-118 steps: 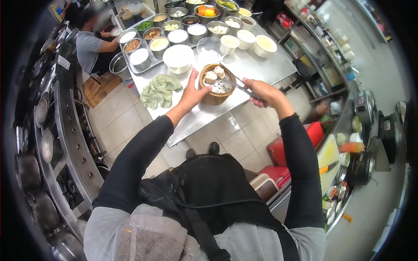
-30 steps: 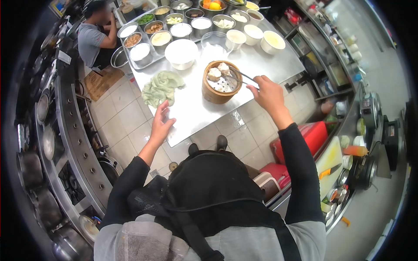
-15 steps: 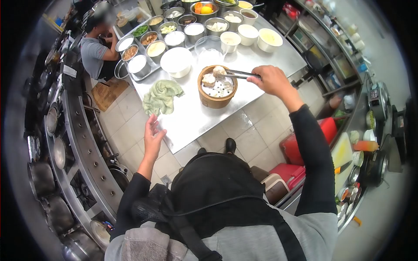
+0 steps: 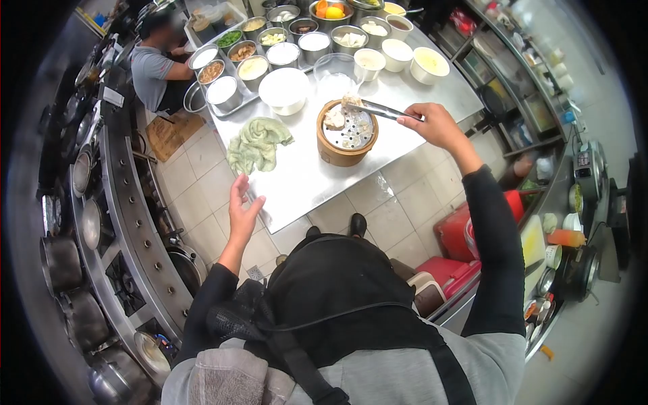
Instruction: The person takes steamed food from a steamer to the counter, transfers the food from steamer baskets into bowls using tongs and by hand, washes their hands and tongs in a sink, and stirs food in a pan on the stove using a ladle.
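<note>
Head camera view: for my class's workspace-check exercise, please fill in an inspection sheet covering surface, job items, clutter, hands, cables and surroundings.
Surface: metal table, partly bare at the near side.
Job items: bamboo steamer on the table, one dumpling inside; second dumpling at the tips of the tongs, by the far rim.
Clutter: crumpled green cloth; white bowl; filled metal containers farther back.
Hands: right hand grips the tongs; left hand open, holding nothing, by the table's edge.
Cables: nothing seen on the table.
Surroundings: stove on the left; another person beyond the table's left side; red container on the right.
</note>
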`<control>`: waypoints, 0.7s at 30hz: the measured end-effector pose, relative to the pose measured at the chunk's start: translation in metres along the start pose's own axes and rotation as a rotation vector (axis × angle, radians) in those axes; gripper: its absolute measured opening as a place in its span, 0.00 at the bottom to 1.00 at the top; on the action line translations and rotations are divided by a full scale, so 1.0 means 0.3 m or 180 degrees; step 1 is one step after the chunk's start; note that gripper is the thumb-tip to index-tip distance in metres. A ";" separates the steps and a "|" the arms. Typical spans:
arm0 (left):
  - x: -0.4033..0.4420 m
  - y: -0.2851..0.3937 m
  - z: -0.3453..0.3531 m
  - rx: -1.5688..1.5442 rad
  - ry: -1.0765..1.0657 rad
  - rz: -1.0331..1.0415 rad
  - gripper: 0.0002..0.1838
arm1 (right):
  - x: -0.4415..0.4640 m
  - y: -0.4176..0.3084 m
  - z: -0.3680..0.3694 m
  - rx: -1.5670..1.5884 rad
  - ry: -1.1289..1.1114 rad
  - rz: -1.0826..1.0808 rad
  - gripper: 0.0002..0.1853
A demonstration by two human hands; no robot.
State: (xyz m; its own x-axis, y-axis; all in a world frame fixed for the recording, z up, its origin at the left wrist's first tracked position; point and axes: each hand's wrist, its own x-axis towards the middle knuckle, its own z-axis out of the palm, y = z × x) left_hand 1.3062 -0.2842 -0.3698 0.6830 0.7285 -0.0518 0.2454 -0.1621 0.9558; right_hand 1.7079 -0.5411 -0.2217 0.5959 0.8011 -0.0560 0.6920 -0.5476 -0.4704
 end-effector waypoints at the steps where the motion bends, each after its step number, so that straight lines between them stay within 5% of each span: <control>1: 0.002 0.000 0.001 -0.0005 0.0000 0.0002 0.41 | 0.000 -0.001 -0.001 -0.0005 0.0001 0.0000 0.20; 7: 0.011 0.002 -0.003 -0.0026 -0.0024 0.0057 0.41 | -0.041 -0.028 0.029 -0.0303 0.0048 -0.0116 0.21; 9: 0.010 -0.007 -0.009 0.0137 -0.0060 0.0160 0.43 | -0.074 -0.034 0.071 -0.1138 0.0716 -0.0931 0.22; 14: 0.019 -0.014 -0.019 0.0173 -0.0092 0.0167 0.41 | -0.114 -0.109 0.030 -0.1164 0.0654 -0.0686 0.24; 16: 0.047 0.007 -0.017 0.0116 -0.0096 0.0107 0.39 | -0.120 -0.177 -0.055 -0.0808 -0.0419 0.0415 0.27; 18: 0.121 0.069 0.021 -0.0048 -0.0603 0.0269 0.37 | -0.116 -0.199 -0.083 -0.0645 -0.0403 0.0320 0.34; 20: 0.196 0.141 0.108 -0.0087 -0.0876 0.0554 0.38 | -0.100 -0.260 -0.114 0.0358 -0.1044 0.1536 0.36; 21: 0.234 0.207 0.158 -0.0080 -0.1038 0.0628 0.39 | -0.090 -0.263 -0.106 0.0327 -0.1038 0.1530 0.36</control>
State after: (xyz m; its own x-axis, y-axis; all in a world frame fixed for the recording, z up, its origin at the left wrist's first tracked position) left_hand 1.4022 -0.2746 -0.3279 0.8995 0.4342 0.0482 0.0732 -0.2587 0.9632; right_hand 1.6500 -0.5273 -0.1549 0.6657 0.5104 -0.5443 0.3224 -0.8546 -0.4070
